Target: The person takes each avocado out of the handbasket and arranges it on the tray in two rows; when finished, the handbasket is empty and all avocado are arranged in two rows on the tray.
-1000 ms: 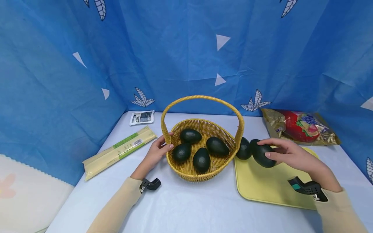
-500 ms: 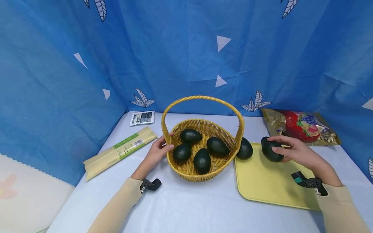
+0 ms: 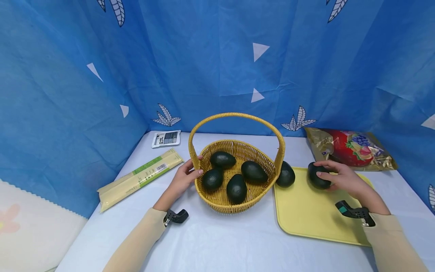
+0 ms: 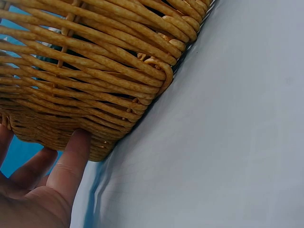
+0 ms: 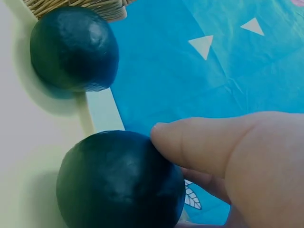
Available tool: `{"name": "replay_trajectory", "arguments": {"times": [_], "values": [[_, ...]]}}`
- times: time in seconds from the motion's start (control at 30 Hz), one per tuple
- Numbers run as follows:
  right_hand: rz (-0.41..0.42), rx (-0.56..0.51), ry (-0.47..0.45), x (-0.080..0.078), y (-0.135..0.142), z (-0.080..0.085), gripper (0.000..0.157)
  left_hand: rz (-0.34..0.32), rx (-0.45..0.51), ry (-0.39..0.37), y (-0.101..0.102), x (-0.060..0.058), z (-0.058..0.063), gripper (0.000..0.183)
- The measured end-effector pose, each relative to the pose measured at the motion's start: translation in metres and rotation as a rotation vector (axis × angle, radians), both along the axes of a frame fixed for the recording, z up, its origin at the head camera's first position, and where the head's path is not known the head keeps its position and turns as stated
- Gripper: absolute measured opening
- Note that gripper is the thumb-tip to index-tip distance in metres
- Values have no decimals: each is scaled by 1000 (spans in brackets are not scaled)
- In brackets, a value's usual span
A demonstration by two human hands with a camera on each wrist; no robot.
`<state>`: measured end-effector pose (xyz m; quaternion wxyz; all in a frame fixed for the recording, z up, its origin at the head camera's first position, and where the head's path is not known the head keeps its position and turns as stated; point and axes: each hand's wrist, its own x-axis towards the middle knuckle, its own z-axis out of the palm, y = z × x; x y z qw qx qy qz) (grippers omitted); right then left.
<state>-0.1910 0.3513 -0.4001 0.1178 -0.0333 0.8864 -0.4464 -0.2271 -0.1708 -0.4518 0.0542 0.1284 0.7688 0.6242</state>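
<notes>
In the head view, my left hand (image 3: 182,178) holds the left side of a yellow woven basket (image 3: 227,208) with a tall arched handle. Its thumb presses against the weave in the left wrist view. Inside the basket lie several dark green avocados (image 3: 236,188). My right hand (image 3: 344,180) grips another avocado (image 3: 317,179) between thumb and fingers, at the back of a yellow tray (image 3: 312,219). The right wrist view shows this avocado (image 5: 118,183) up close. One more avocado (image 3: 286,175) rests at the tray's back left corner, beside the basket.
Behind the tray lies a gold and red fruit-print bag (image 3: 351,148). Left of the basket is a long cream and green packet (image 3: 140,179), with a small white pouch (image 3: 166,139) further back. A blue curtain (image 3: 217,68) encloses the white table (image 3: 217,241).
My right hand has carried its avocado rightward, away from the one by the basket, and lowered it toward the tray. The left hand keeps its place on the basket.
</notes>
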Motion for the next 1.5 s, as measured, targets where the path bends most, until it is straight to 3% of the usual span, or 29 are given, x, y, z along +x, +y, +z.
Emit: {"name": "replay_trajectory", "arguments": {"times": [0.27,0.93,1.37,1.5], "values": [[-25,-20,-12,0,-3,-1,55,2,-2,-3,0,1,0,56],[20,-21,-11,0,-8,-1,58,2,-5,15,1,0,0,56],[-73,-19,20,-3,-9,-6,54,3,-8,10,0,1,-1,55],[-69,-16,17,-3,-4,-6,54,4,-6,14,0,-1,-3,55]]}}
